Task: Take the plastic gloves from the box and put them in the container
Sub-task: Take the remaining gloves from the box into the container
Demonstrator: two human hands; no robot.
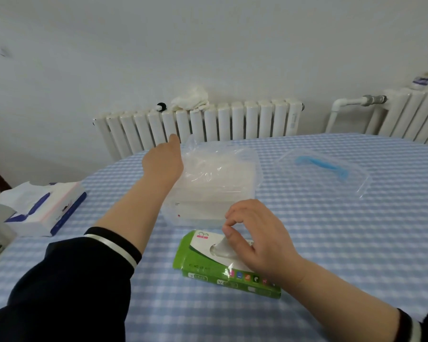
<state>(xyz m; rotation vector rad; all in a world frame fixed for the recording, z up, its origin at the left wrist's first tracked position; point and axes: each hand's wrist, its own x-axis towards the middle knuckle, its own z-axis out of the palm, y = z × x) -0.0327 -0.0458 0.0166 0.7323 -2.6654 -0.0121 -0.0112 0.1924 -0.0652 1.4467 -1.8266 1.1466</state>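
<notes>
Nearest the camera, at the lower left of the frame, a dark sleeve (59,280) is seen, from which the left forearm is stretched up toward the middle of the frame. At the left edge a tissue pack (42,208) is set on the checked counter (331,243), well apart from the work. The left hand (162,164) is held at the left rim of the clear container (213,188), with a filmy plastic glove (198,166) at its fingers; whether the glove is pinched or merely touched cannot be told, since the fingers are hidden behind the back of the hand. Plastic gloves appear to be piled inside the container already. Below it, just beside its near wall, the green box (208,262) is laid flat, and the right hand (255,238) is curled over its slot, a fold of the next glove (223,248) being pinched between thumb and fingertips. The step in hand is judged to be mid-cycle: one glove being delivered while the next is drawn. A straight upward pull is called for, with the light box likely to lift unless steadied. At the upper right the lid (326,171) is laid aside; open counter is left between it and the box, and the counter's far edge is backed by the radiator (208,122).
</notes>
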